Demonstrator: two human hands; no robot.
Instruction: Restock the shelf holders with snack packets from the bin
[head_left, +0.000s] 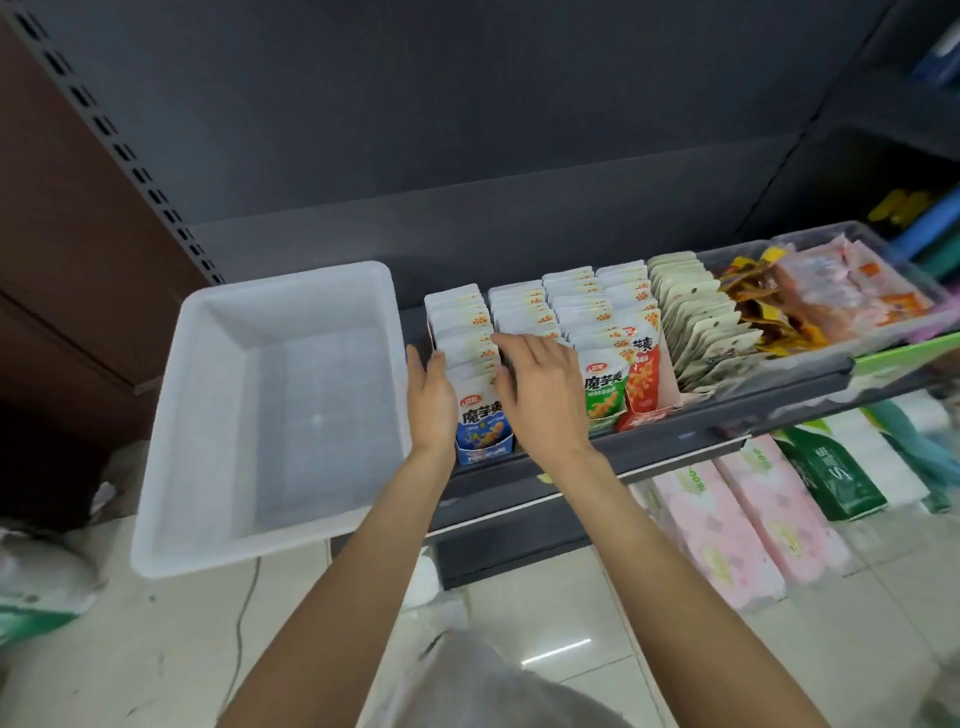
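Both forearms reach forward from the bottom edge toward the shelf (675, 439). The left hand (431, 397) stands on its edge with straight fingers, pressed flat against the left side of the blue snack packets (480, 415). The right hand (540, 384) lies on top of the packet rows with its fingers spread and relaxed, and it touches the tops of the packets just beside the blue row. So the blue row sits between the two hands, in a holder at the front left of the shelf.

To the right stand a green packet row (605, 395) and a red packet row (644, 379), then a row of pale packets (696, 327). Farther right, clear trays (810, 358) hold orange and yellow snacks.

Left of the hands, the white bin (171, 415) rests beside the shelf, and no packets show inside it. Below the shelf lie pink tissue packs (727, 530) and green packs (836, 483).
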